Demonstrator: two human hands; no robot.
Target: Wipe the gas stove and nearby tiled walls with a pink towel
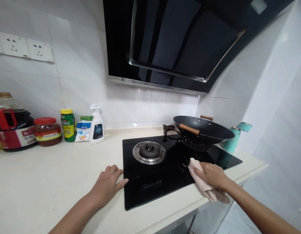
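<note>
Right fingers (pixel 201 174): bunched over pale cloth (pixel 201 186), at four o'clock on black hob (pixel 140 175). Left fingers (pixel 113 170): loosely spread, empty, at nine-o'clock edge. Seemingly wiping; calls next for light strokes around knob (pixel 184 164).

Black hob (pixel 170 172): pale lettering (pixel 152 184) beginning "Sian", remainder blurred; white-and-blue packet (pixel 82 131): large blue character "低"; jar label (pixel 49 136): too small to read surely.
</note>
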